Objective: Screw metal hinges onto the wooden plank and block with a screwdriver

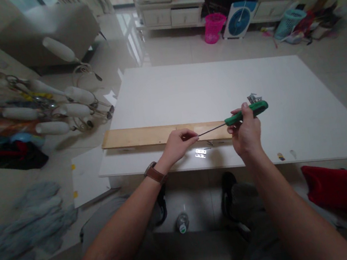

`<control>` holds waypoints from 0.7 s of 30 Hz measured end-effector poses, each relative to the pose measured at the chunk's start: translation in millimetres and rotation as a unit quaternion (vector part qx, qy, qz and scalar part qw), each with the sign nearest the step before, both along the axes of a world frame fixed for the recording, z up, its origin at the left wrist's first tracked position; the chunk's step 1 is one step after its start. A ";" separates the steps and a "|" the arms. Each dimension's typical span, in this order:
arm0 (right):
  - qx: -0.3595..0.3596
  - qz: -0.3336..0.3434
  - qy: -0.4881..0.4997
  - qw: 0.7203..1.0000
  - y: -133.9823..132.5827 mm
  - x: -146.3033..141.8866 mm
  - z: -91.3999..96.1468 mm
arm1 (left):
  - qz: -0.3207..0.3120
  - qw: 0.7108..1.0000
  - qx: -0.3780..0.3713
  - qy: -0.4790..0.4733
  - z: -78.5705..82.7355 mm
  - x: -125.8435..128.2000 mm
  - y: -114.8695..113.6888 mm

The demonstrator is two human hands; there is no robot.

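Observation:
My right hand [248, 131] is closed around the green handle of a screwdriver [233, 118], whose thin metal shaft points left. At the shaft's tip, the thumb and fingers of my left hand [180, 143] pinch together; whatever lies between them is too small to make out. Beneath both hands a long wooden board [135, 137] lies across the white tabletop [199, 87]. A silver hinge [201, 153] rests just in front of the board, with loose screws [210, 143] beside it. Beyond the screwdriver handle sits a small pile of hinges [254, 98].
Two small items, one a dark and yellow piece [281, 156], lie near the table's front edge. A red plastic object [342, 189] is at the right. Below the table, a clear bottle [182, 222] stands between my feet. A lamp with white shades [77, 94] is left.

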State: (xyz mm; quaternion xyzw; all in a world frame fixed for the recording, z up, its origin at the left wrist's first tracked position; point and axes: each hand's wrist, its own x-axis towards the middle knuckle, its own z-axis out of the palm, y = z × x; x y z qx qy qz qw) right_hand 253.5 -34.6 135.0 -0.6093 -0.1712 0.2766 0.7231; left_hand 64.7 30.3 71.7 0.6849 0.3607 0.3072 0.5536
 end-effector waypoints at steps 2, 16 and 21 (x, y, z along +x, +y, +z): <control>0.000 0.005 -0.001 1.000 -0.2 -1.3 0.5 | 0.004 1.000 0.005 0.002 -0.2 0.6 -0.5; 0.003 0.015 0.094 0.995 0.4 -0.5 2.8 | 0.017 1.000 0.024 -0.005 0.5 3.8 -3.6; -0.025 -0.004 0.174 0.984 1.0 0.2 3.6 | 0.009 0.999 -0.001 -0.034 -2.7 5.5 -2.9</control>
